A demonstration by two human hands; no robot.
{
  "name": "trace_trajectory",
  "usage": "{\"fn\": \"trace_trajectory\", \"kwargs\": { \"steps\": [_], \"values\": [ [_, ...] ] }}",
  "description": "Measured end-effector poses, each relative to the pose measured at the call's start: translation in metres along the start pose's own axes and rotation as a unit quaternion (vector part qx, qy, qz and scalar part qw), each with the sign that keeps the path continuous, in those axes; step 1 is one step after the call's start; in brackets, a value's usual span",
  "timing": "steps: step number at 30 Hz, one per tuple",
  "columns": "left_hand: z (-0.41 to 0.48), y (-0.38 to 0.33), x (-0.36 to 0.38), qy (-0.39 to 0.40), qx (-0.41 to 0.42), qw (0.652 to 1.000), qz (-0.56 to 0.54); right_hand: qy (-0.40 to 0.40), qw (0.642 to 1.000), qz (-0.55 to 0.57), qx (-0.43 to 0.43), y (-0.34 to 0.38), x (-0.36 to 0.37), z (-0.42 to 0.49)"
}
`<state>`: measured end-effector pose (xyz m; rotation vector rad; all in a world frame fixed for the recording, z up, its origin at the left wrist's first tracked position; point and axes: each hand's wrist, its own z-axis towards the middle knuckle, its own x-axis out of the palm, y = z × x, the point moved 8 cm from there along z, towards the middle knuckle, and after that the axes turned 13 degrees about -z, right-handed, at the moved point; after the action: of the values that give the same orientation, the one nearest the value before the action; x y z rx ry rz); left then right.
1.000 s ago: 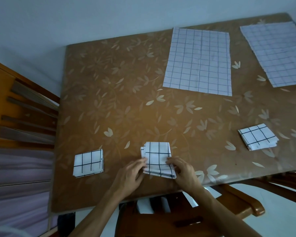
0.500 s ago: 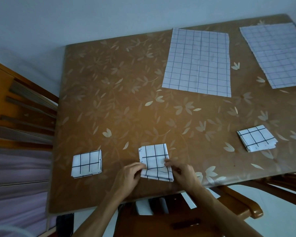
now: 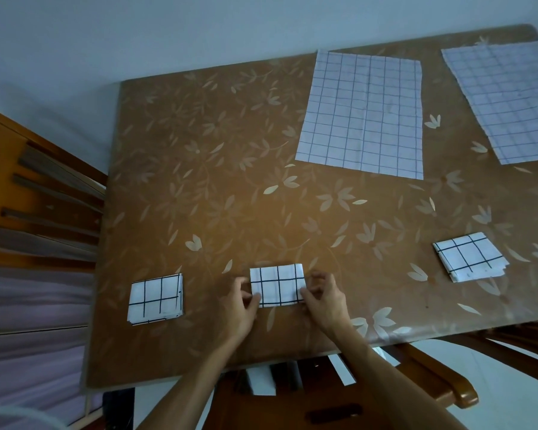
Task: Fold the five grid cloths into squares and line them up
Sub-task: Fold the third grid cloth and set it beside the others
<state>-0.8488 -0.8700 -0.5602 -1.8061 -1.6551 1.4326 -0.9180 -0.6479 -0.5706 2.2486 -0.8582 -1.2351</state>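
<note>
A folded grid cloth (image 3: 277,285) lies near the table's front edge. My left hand (image 3: 239,308) pinches its lower left corner and my right hand (image 3: 325,301) pinches its lower right corner. Left of it lies a second folded square (image 3: 156,298), and a third folded square (image 3: 470,256) sits far off to the right, slightly turned. Two unfolded grid cloths lie flat at the back: one (image 3: 362,114) in the middle and one (image 3: 507,99) at the far right, partly cut off by the frame.
The brown table (image 3: 199,181) has a leaf-patterned cover. A wooden chair (image 3: 28,193) stands at the left, another chair (image 3: 323,398) below the front edge, and an armrest (image 3: 441,383) juts at the lower right. A pale wall runs behind.
Both hands slid the middle folded cloth slightly and squared it up; it now lies straighter, in line with the left square. The other cloths have not moved.
</note>
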Motion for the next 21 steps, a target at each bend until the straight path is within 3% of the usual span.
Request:
{"fn": "trace_trajectory", "kwargs": {
  "steps": [3,6,9,10,13,15,17,19,21],
  "values": [
    [-0.008,-0.012,-0.004,-0.067,0.006,0.996,0.064,-0.007,1.000,-0.003,0.011,0.003,-0.001,0.000],
    [-0.013,-0.038,0.005,-0.104,0.098,0.965,0.221,-0.014,1.000,-0.005,0.016,0.005,-0.002,-0.002],
    [-0.015,-0.051,0.040,-0.034,0.275,0.893,0.353,-0.025,0.999,-0.016,0.011,0.005,-0.002,-0.002],
    [-0.014,-0.048,0.049,-0.008,0.299,0.877,0.377,-0.026,0.999,-0.022,0.006,0.006,-0.003,-0.003],
    [-0.008,-0.028,0.059,0.040,0.268,0.873,0.405,-0.049,0.996,-0.066,-0.026,0.013,-0.002,-0.011],
    [-0.008,-0.024,0.061,0.056,0.266,0.866,0.421,-0.125,0.967,-0.181,-0.126,0.031,-0.004,-0.021],
    [-0.008,-0.024,0.059,0.077,0.251,0.872,0.414,-0.164,0.912,-0.267,-0.266,0.057,0.007,-0.035],
    [-0.007,-0.024,0.055,0.075,0.242,0.874,0.414,-0.140,0.862,-0.325,-0.363,0.074,0.027,-0.043],
    [-0.005,-0.018,0.055,0.079,0.243,0.867,0.427,-0.072,0.853,-0.353,-0.378,0.074,0.045,-0.041]
  ]
}}
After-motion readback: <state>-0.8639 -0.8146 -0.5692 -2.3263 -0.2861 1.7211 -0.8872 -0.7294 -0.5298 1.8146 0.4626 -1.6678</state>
